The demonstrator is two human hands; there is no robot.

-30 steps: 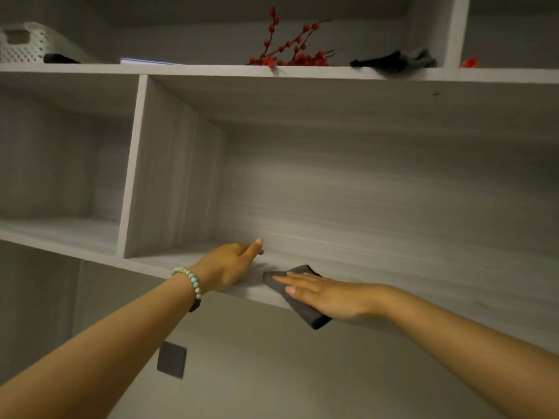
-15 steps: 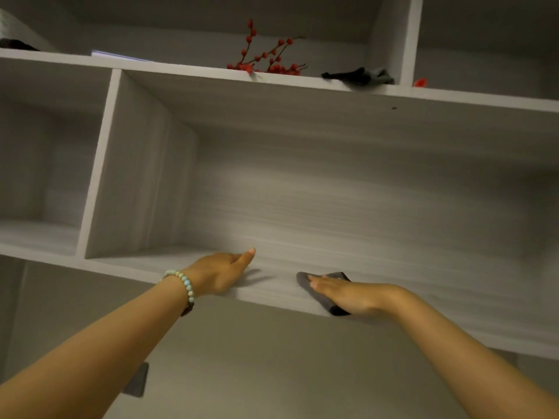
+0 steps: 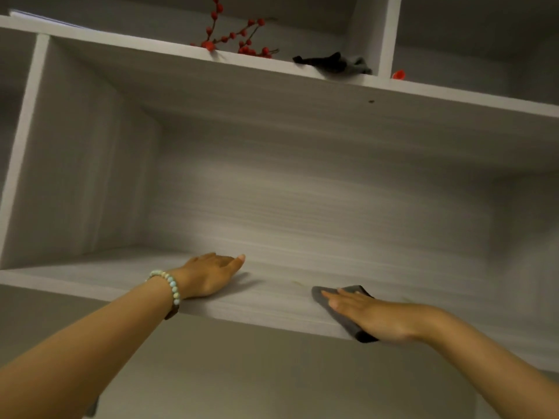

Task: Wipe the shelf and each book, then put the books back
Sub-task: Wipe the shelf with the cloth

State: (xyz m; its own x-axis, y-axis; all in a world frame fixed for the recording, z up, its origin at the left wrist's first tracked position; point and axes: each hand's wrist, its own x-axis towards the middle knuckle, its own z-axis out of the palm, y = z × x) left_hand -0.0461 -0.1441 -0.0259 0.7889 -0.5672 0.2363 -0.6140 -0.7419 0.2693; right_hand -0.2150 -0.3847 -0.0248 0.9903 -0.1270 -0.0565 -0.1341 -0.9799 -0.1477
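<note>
Where right hand (image 3: 378, 317) presses, cloth (image 3: 344, 321) mostly hidden.

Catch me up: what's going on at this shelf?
A person is wiping the shelf. The right hand presses flat on a dark cloth near the front edge, and the cloth's corner hangs over that edge. The left hand rests on the board further left and holds nothing. No books are in view. On the level above lie a sprig of red berries and a dark rag.
</note>
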